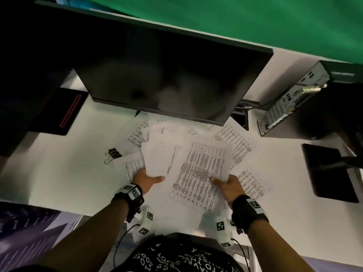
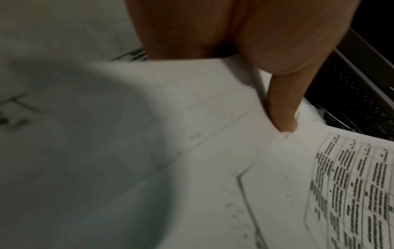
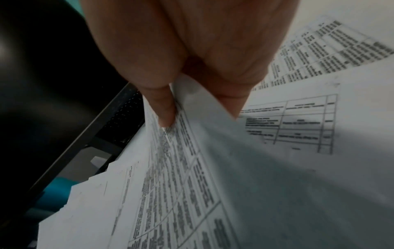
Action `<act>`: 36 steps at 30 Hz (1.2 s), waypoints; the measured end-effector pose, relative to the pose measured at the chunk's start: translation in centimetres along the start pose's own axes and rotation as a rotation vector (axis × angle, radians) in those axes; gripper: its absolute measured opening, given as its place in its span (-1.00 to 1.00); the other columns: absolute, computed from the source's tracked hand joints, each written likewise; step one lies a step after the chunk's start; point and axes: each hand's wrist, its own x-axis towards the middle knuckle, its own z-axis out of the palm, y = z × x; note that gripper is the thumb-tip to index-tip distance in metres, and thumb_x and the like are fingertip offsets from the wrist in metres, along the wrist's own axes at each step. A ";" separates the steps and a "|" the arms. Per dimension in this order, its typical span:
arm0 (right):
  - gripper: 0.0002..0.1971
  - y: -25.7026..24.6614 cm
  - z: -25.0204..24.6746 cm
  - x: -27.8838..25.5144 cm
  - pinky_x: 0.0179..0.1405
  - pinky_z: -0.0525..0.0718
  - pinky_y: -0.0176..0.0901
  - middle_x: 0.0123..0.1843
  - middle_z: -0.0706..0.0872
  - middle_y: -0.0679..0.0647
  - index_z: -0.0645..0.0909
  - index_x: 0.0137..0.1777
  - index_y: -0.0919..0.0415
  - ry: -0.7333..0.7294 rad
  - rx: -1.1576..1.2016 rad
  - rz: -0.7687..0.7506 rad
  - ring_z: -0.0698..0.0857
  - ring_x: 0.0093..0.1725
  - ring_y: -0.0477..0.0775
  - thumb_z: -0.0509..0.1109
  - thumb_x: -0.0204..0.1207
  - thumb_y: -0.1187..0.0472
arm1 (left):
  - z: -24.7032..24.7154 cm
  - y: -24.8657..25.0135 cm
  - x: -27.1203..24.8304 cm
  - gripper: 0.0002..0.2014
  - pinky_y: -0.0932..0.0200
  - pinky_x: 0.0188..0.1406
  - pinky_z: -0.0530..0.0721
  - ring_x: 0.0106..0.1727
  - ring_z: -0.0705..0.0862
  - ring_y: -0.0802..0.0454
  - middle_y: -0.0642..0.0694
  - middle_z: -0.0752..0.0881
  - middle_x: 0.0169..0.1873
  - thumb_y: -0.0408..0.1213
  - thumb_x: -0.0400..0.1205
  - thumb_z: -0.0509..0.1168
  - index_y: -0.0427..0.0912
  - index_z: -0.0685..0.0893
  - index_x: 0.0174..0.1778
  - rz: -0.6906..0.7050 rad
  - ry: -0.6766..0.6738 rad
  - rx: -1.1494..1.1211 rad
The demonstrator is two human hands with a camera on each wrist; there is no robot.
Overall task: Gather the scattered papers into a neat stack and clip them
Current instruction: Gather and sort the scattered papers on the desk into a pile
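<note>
Head view: left hand [image 1: 146, 181] and right hand [image 1: 228, 185] pinch the papers [image 1: 188, 163], likely to square them before using the clip [image 1: 113, 154].

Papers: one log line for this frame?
phase=gathering | left hand + right hand grip papers | binder clips untouched on desk

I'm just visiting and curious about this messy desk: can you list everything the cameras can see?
White desk: one, under everything.
Printed white paper sheets: many, an uneven bundle held at centre, others loose around it.
Black binder clips: apparently two, left of the papers.
Black computer monitor: one, behind the papers.
Grey desktop computer case: one, far right.
Black flat pad: one, right edge.
Black device with a red stripe: one, left.
Green backdrop: top.
Hands: left hand and right hand, each gripping the bundle.
</note>
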 end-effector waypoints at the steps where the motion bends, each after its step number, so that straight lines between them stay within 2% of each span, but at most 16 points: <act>1: -0.77 -0.3 0.1 -0.1 0.08 0.75 0.24 -0.19 0.81 0.15 0.73 -0.11 0.24 0.000 -0.019 -0.011 0.79 -0.12 0.24 0.55 0.52 0.05 | 0.0 -0.1 0.0 -0.52 0.13 0.14 0.63 0.08 0.75 -0.05 -0.10 0.81 0.03 -0.20 0.32 0.66 -0.19 0.75 0.14 0.002 0.009 0.019; 4: -0.84 -1.1 -1.3 -0.3 0.01 0.78 0.15 -0.23 0.83 0.09 0.76 -0.13 0.20 0.064 -0.038 -0.049 0.80 -0.20 0.18 0.58 0.50 0.10 | 0.1 -0.1 0.0 -0.57 0.18 0.09 0.60 0.04 0.73 -0.03 -0.13 0.80 0.03 -0.26 0.37 0.62 -0.21 0.75 0.15 0.030 0.012 0.044; 9: -0.88 -2.6 -6.4 -1.3 -0.30 0.78 -0.15 -0.14 0.85 0.10 0.75 0.05 0.33 0.152 0.126 -0.132 0.83 -0.22 0.06 0.51 0.54 0.33 | -0.2 -0.6 0.5 -0.58 0.08 0.19 0.62 0.12 0.73 -0.08 -0.10 0.79 0.08 -0.20 0.40 0.60 -0.16 0.75 0.18 0.033 -0.001 0.053; 10: -0.86 -2.4 -6.7 -1.1 -0.27 0.81 -0.13 -0.12 0.85 0.10 0.75 0.06 0.34 0.140 0.143 -0.124 0.85 -0.20 0.06 0.51 0.53 0.35 | -0.2 -0.6 0.5 -0.58 0.07 0.21 0.62 0.14 0.73 -0.08 -0.10 0.79 0.10 -0.20 0.41 0.59 -0.16 0.74 0.19 0.036 -0.004 0.053; 13: -0.81 -0.7 -5.6 -0.1 0.08 0.80 0.23 -0.09 0.88 0.16 0.77 0.04 0.32 0.091 0.037 -0.035 0.85 -0.09 0.23 0.59 0.47 0.27 | -0.1 -0.6 0.5 -0.59 0.06 0.25 0.59 0.16 0.71 -0.08 -0.12 0.77 0.14 -0.22 0.47 0.55 -0.19 0.72 0.23 0.059 -0.002 0.040; 15: -0.83 0.7 -3.6 0.6 0.15 0.76 0.33 -0.09 0.87 0.15 0.77 -0.04 0.23 0.031 -0.084 0.009 0.83 -0.05 0.27 0.60 0.47 0.16 | -0.1 -0.6 0.5 -0.61 0.02 0.29 0.58 0.18 0.70 -0.10 -0.14 0.76 0.17 -0.24 0.51 0.51 -0.19 0.70 0.26 0.056 -0.008 0.025; 17: -0.81 1.1 -1.7 0.9 0.16 0.75 0.28 -0.05 0.84 0.12 0.74 0.01 0.20 0.031 -0.150 0.011 0.81 0.00 0.25 0.54 0.53 0.09 | -0.2 -0.5 0.4 -0.61 0.06 0.27 0.57 0.16 0.69 -0.08 -0.15 0.75 0.19 -0.26 0.55 0.48 -0.21 0.67 0.30 0.047 -0.026 0.032; 21: -0.64 -0.2 0.5 1.0 0.03 0.65 -0.01 0.16 0.77 0.14 0.59 0.34 0.20 0.181 -0.144 -0.071 0.73 0.08 0.21 0.47 0.59 0.13 | -0.5 -0.6 0.7 -0.62 0.11 0.24 0.55 0.13 0.68 -0.06 -0.15 0.75 0.17 -0.33 0.54 0.47 -0.25 0.67 0.29 0.004 -0.036 0.013; 23: -0.55 -0.6 1.3 1.4 -0.02 0.64 -0.01 0.23 0.70 0.16 0.43 0.44 0.23 0.198 -0.179 -0.054 0.68 0.06 0.23 0.42 0.63 0.12 | -0.4 -0.7 0.8 -0.63 0.06 0.29 0.55 0.18 0.70 -0.10 -0.15 0.77 0.11 -0.39 0.52 0.48 -0.26 0.69 0.25 -0.025 -0.032 -0.043; 24: -0.51 -0.7 1.9 1.5 -0.01 0.68 0.05 0.25 0.67 0.17 0.36 0.47 0.23 0.161 -0.238 -0.050 0.68 0.07 0.25 0.40 0.63 0.10 | -0.4 -0.6 0.8 -0.64 0.05 0.29 0.56 0.20 0.70 -0.12 -0.15 0.77 0.06 -0.42 0.50 0.49 -0.26 0.70 0.23 -0.036 -0.033 -0.083; 26: -0.43 -0.4 2.9 2.1 0.18 0.70 0.19 0.36 0.58 0.25 0.30 0.52 0.23 0.066 -0.457 -0.082 0.64 0.22 0.32 0.39 0.60 0.07 | -0.3 -0.3 0.5 -0.65 0.09 0.23 0.55 0.19 0.71 -0.12 -0.11 0.78 0.02 -0.39 0.50 0.49 -0.24 0.72 0.21 -0.027 -0.039 -0.156; 28: -0.34 -0.2 3.7 2.1 0.41 0.56 0.20 0.49 0.41 0.30 0.22 0.63 0.22 -0.019 -0.725 -0.142 0.48 0.43 0.37 0.37 0.61 0.06 | -0.2 0.1 0.1 -0.65 0.16 0.18 0.50 0.14 0.69 -0.03 -0.03 0.78 0.01 -0.23 0.51 0.51 -0.16 0.73 0.22 0.022 -0.051 -0.160; 31: -0.24 -0.1 3.9 1.9 0.49 0.45 0.20 0.51 0.31 0.27 0.10 0.71 0.09 -0.091 -0.813 -0.177 0.37 0.50 0.38 0.36 0.61 -0.08 | -0.1 -0.1 -0.2 -0.61 0.18 0.14 0.52 0.10 0.68 0.01 0.00 0.76 0.01 -0.16 0.47 0.55 -0.13 0.72 0.20 0.074 -0.078 -0.033; 33: -0.20 0.3 2.9 2.2 0.50 0.47 0.23 0.51 0.35 0.27 0.17 0.69 0.08 -0.031 -0.711 -0.145 0.41 0.49 0.38 0.40 0.55 -0.18 | -0.2 -0.5 0.1 -0.58 0.14 0.20 0.54 0.16 0.69 -0.06 -0.07 0.77 0.07 -0.20 0.46 0.56 -0.19 0.72 0.22 0.069 -0.068 0.012; 36: -0.25 1.2 -0.5 2.4 0.51 0.46 0.29 0.55 0.39 0.30 0.29 0.64 0.13 0.248 -0.531 -0.034 0.42 0.52 0.39 0.45 0.52 -0.09 | -0.5 -1.0 0.7 -0.57 0.04 0.31 0.55 0.22 0.69 -0.10 -0.10 0.78 0.12 -0.22 0.45 0.57 -0.17 0.72 0.23 0.055 -0.067 0.028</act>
